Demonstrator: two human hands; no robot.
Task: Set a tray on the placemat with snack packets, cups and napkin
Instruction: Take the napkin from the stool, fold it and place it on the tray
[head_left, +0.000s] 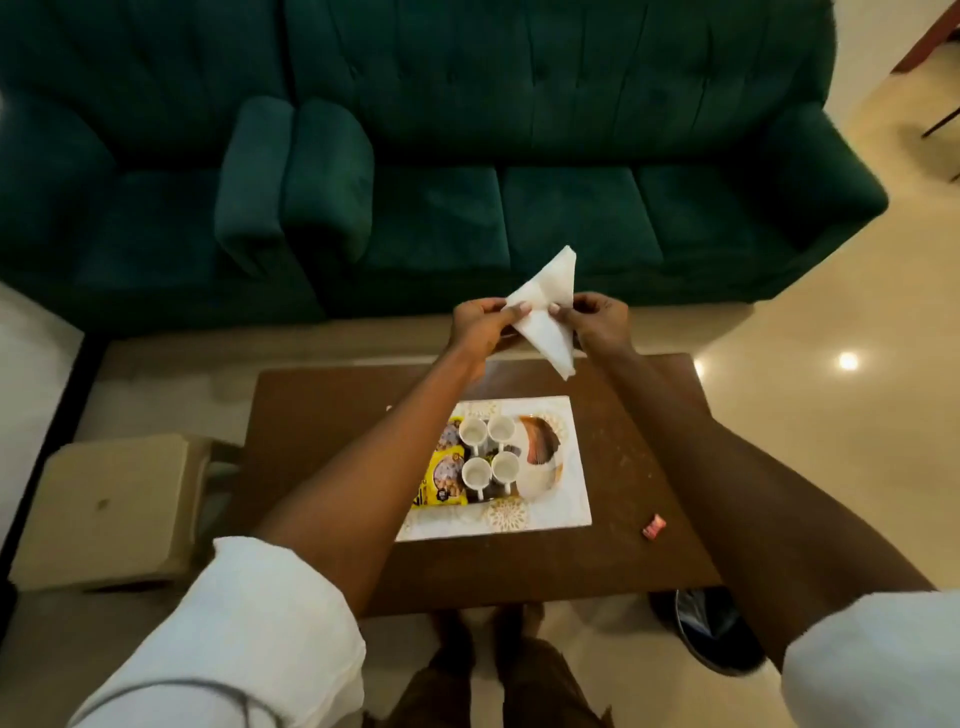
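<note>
- While both hands pinch the white napkin (543, 312), left hand (478, 322) and right hand (597, 322) each closed on a corner, it hangs folded, long axis slanting.
- Head view: tray (540, 467) with four cups (488, 452) and yellow snack packets (441, 478) lies below, nearer the body, on the placemat (566, 514) on the counter (311, 415).

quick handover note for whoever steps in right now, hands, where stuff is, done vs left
Left hand and right hand: both pinch the white napkin, held up above the table's far edge.
Tray sits on the placemat on the table.
Four cups and yellow snack packets are on the tray.
Left: finish folding the napkin and set it down with the tray.
</note>
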